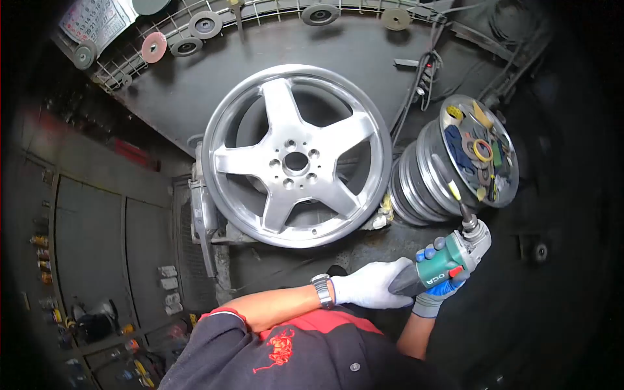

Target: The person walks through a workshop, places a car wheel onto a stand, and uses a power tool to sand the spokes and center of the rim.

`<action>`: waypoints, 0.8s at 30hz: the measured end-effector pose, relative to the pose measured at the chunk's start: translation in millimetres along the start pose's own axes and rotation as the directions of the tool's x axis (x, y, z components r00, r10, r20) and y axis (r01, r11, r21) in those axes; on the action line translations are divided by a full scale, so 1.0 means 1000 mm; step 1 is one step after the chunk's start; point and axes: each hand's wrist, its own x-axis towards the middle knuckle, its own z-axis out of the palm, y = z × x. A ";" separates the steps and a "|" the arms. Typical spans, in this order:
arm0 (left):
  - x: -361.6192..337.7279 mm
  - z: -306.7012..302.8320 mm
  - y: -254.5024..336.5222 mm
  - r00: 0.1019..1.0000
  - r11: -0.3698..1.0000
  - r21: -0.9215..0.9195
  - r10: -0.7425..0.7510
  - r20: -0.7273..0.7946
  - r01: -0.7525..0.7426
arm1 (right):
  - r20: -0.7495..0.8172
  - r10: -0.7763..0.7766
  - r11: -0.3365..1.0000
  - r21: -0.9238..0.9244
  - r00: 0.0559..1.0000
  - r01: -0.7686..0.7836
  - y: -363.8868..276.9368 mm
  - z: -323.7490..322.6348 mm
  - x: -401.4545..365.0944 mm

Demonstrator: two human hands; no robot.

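Observation:
My left hand (374,285), in a white glove with a watch above it, is closed around the dark rear handle of a green angle grinder (437,268). From beneath, my right hand (442,289) wraps the tool's body, its blue-coated fingertips showing along the upper side. A slim pale-tipped bit (459,200) on the metal head points up toward the stacked rims. Left of the tool, a bare silver five-spoke wheel rim (281,120) lies face up, apart from both hands.
Stacked rims (422,170) stand at the right; the top one holds tape rolls and small tools. Grinding discs (205,25) hang on a wire rack (273,13) along the back. Cables (416,91) run down behind the stack. Shelving (123,247) with bottles is at the left.

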 end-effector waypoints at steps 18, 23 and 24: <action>-0.160 -0.335 -0.085 0.098 0.703 0.421 0.451 -0.887 0.573 | -0.272 -0.665 0.612 -0.732 0.696 0.299 -0.074 0.023 0.051; -0.151 -0.389 -0.116 0.494 0.793 0.447 0.217 -0.842 0.414 | -0.137 -0.819 0.330 -0.907 0.557 0.262 -0.047 0.094 0.036; -0.148 -0.395 -0.127 0.536 0.793 0.469 0.218 -0.815 0.389 | -0.129 -0.830 0.305 -0.919 0.543 0.248 -0.041 0.105 0.032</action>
